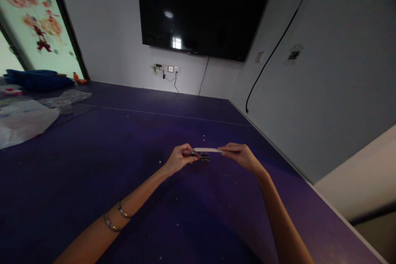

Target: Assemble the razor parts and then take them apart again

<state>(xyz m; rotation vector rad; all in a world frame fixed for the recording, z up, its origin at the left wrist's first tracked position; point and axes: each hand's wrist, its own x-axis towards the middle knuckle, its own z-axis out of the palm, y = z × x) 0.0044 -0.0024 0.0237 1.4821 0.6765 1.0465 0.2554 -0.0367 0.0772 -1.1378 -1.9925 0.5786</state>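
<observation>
We see one white strip (206, 149) held level above the purple table (93, 165), between our two hands. Our left hand (179, 159) pinches its left end, beside one small dark part (204, 156); our right hand (239, 154) pinches its right end.

Two hands (179, 159), one white strip (206, 149)

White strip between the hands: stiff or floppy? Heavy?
The white strip probably holds its shape: it spans from left hand to right hand with only a slight bow. Likely light, since fingertips alone pinch it. The small dark part under it looks delicate; too small to be sure.
</observation>
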